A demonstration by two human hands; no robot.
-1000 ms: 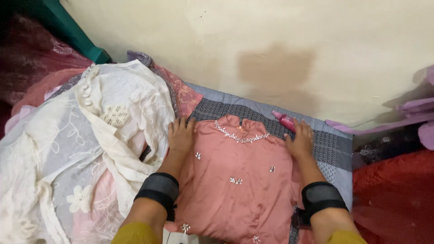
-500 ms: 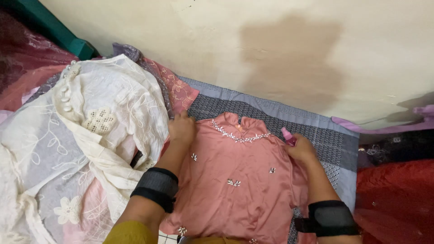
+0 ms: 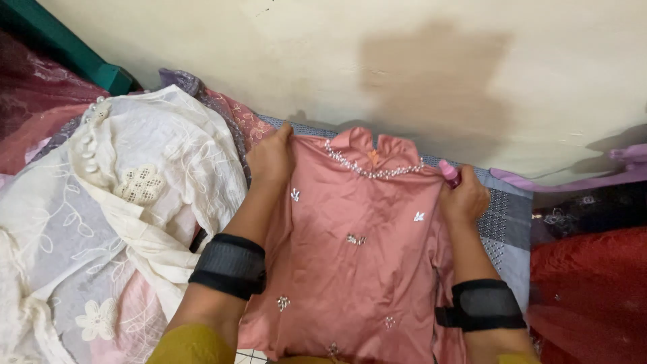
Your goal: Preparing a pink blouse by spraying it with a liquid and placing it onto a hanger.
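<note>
A salmon-pink garment (image 3: 357, 249) with small silver motifs and a beaded collar hangs up in front of me, against the cream wall. My left hand (image 3: 271, 158) grips its left shoulder. My right hand (image 3: 464, 199) grips its right shoulder, and a small pink object (image 3: 449, 172) pokes out above its fingers. Both wrists wear black bands. The garment's lower edge runs out of view at the bottom.
A heap of cream lace and embroidered cloth (image 3: 101, 222) lies to the left. A grey checked cloth (image 3: 505, 222) is under the garment at right, red fabric (image 3: 593, 290) beyond it. A green edge (image 3: 60, 47) at top left, purple cloth (image 3: 579, 178) at right by the wall.
Both hands have closed on the pink garment's shoulders and lifted it up toward the wall, where it earlier lay flat under my palms.
</note>
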